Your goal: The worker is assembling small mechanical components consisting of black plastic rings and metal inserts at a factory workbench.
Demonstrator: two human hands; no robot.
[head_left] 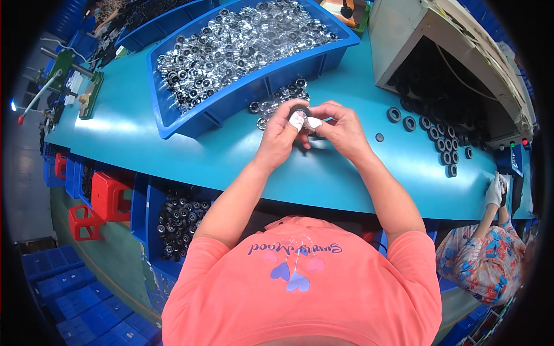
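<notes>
Over the teal workbench (173, 144), my left hand (281, 134) and my right hand (341, 128) meet fingertip to fingertip. Together they pinch a small round black part (299, 109); white tape wraps the fingertips around it. Just beyond the hands lies a small heap of shiny silver-and-black round parts (276, 100). Behind that stands a big blue bin (242, 95) filled with several more of the same parts. Both forearms come up from the lower edge, over a coral shirt.
Black rings (440, 141) lie in a row to the right, leading into a beige machine housing (415, 34). A co-worker's gloved hand (494, 191) rests at the right edge. Under the bench sit a blue bin of black parts (179, 222) and red stools (107, 196).
</notes>
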